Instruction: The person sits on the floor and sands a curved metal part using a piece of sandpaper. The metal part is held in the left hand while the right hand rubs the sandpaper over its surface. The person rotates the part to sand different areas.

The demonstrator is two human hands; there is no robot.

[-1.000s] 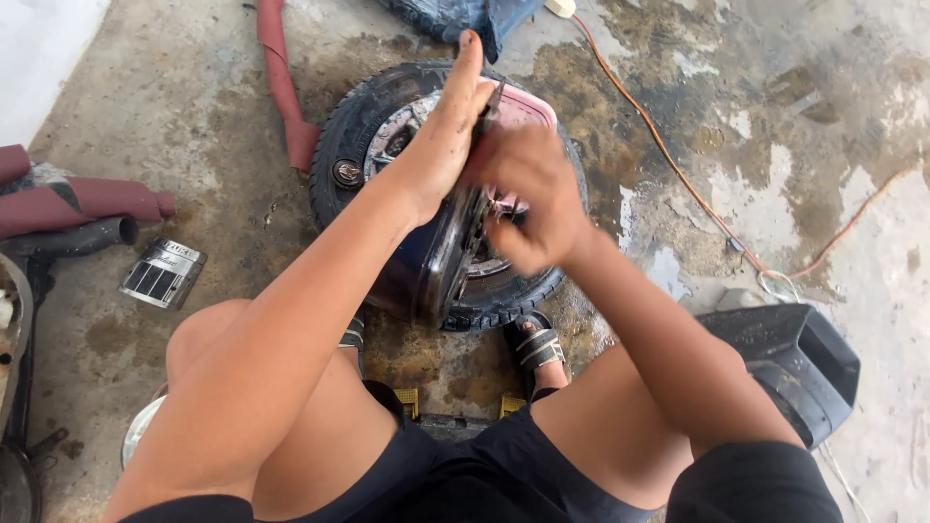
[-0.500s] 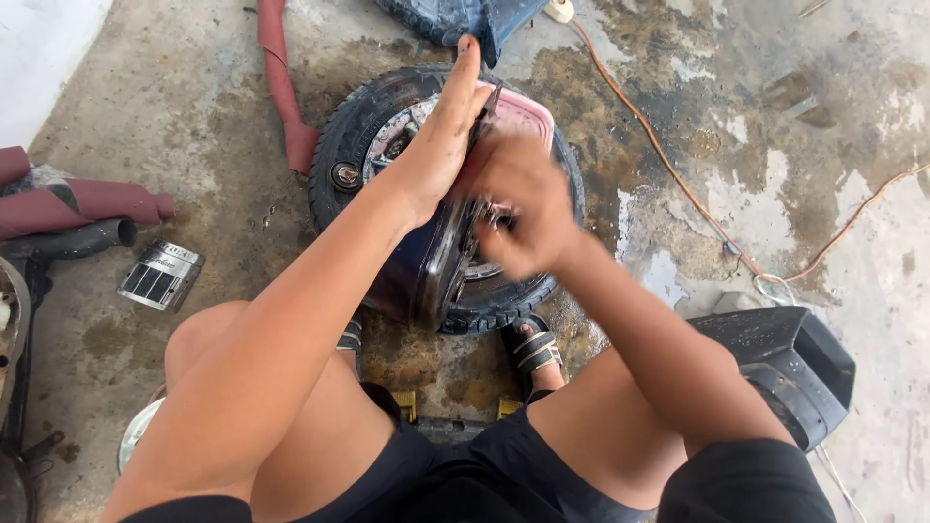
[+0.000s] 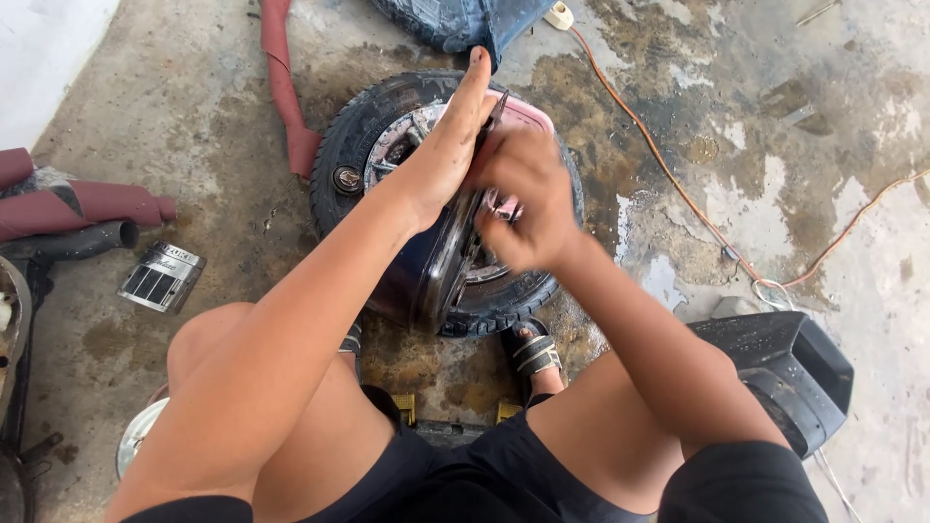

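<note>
We have our left hand [image 3: 448, 145] flat against the dark round metal wheel rim [image 3: 436, 261], fingers stretched straight up along its edge, steadying it on its side rather than gripping it. Our right hand [image 3: 523, 199] is curled in a loose fist at the rim's inner face, fingers bunched around something small we can't make out. The rim stands upright on top of the black rubber tyre [image 3: 363, 145] lying flat on the stained concrete floor [image 3: 194, 107], right between our knees.

What worries us here: the rim balances on a narrow edge with only a flat palm holding it, so a hard push from the right hand could tip it off the tyre towards our sandalled foot [image 3: 535, 353]. That edge looks thin too, and the fingers working inside could get nipped if it rolls. The orange cable [image 3: 668, 174] trailing across the damp patch is near enough to snag.

Against a second ago, we see the right hand has crept a touch higher and closer to the left palm; the rim, the tyre and the left hand sit just where they were
</note>
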